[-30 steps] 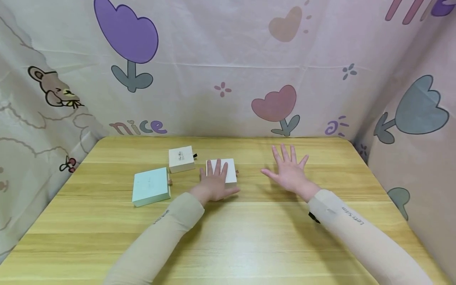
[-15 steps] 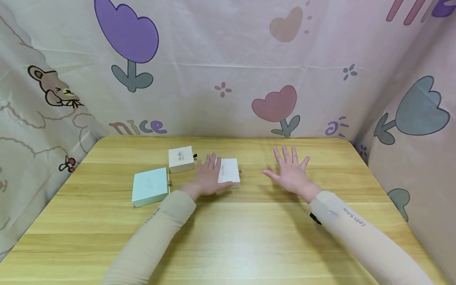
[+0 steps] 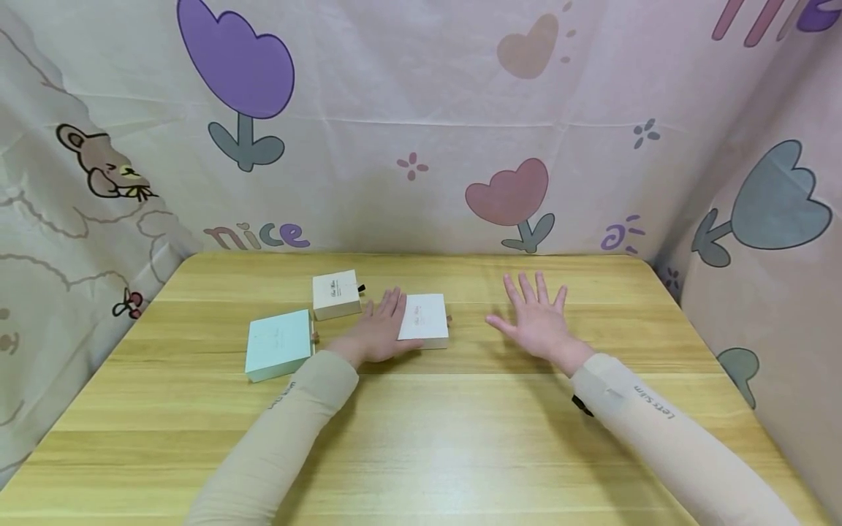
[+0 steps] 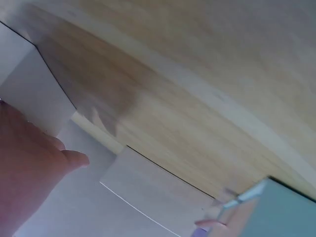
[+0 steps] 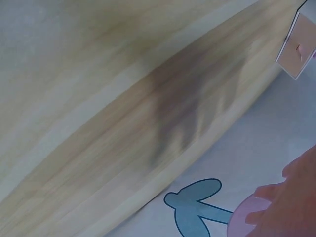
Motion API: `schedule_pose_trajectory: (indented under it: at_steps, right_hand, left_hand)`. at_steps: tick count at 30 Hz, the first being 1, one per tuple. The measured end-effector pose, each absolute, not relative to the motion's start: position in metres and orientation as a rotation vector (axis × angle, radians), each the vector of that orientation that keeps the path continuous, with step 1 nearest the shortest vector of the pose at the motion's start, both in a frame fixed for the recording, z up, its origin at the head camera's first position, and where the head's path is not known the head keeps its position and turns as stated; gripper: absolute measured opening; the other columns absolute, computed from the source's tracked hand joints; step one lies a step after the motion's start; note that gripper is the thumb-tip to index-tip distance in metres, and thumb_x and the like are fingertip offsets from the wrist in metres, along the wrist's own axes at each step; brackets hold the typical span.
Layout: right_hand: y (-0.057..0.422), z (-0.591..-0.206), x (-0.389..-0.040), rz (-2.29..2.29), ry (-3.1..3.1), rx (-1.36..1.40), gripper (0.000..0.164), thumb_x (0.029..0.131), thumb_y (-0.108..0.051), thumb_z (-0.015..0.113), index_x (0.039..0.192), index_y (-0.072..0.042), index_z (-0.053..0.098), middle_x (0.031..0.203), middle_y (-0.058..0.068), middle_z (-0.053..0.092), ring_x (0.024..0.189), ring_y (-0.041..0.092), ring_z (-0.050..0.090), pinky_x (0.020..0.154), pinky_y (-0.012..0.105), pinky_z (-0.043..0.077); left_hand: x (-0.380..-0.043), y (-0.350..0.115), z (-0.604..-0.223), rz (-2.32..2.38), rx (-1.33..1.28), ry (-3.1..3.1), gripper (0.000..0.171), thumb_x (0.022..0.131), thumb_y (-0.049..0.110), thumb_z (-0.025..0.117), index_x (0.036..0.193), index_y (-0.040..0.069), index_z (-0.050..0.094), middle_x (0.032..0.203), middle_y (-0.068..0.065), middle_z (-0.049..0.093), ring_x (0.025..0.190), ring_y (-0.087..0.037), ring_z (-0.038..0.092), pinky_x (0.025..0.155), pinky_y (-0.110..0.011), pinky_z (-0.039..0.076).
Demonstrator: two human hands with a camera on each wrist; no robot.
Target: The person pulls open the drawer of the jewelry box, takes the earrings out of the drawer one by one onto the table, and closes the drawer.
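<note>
My left hand lies along the left side of a white box with faint lettering on its lid and a small brown tab on its right side. Its fingers are straight and together, pointing away from me, while the thumb reaches across the box's near side. In the left wrist view, the hand shows right beside the white box. Off to the right, my right hand hovers over the table with fingers spread, holding nothing. The box's brown-tabbed end shows in the right wrist view.
A cream box with a black tab stands behind and left of my left hand. Nearer and farther left sits a larger pale mint box with a brown tab. The wooden table ends at a printed curtain.
My left hand has come off the white box's lid to its left side, its fingers drawing together. The white box has slid a little to the right. The right hand has barely moved.
</note>
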State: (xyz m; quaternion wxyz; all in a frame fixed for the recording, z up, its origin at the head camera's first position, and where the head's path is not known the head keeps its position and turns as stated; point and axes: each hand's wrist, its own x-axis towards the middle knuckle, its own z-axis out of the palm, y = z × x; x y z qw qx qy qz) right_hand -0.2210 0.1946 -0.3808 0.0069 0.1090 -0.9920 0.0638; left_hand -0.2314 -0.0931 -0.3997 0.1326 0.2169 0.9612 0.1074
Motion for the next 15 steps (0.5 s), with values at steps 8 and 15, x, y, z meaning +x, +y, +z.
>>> schedule_pose_trajectory:
  at_steps: [8,15]
  right_hand:
    - [0.193,-0.384,-0.22,0.201,-3.094,0.391,0.076,0.093,-0.056,0.041,0.15,-0.012,0.019,0.154,0.014,0.024,0.142,0.046,0.006,0.102,0.075,-0.005]
    - [0.183,-0.387,-0.224,0.211,-3.112,0.409,0.069,0.095,-0.052,0.04,0.149,-0.011,0.024,0.153,0.011,0.03,0.142,0.045,0.011,0.102,0.075,-0.005]
  left_hand:
    - [-0.233,-0.075,-0.399,0.284,0.644,2.788,0.098,0.089,0.063,0.042,0.149,0.0,-0.002,0.158,-0.017,-0.006,0.146,-0.03,-0.007,0.117,-0.052,0.002]
    - [-0.235,-0.068,-0.4,0.252,0.665,2.798,0.097,0.089,0.064,0.041,0.15,0.001,-0.001,0.158,-0.017,-0.004,0.146,-0.03,-0.006,0.117,-0.053,0.002]
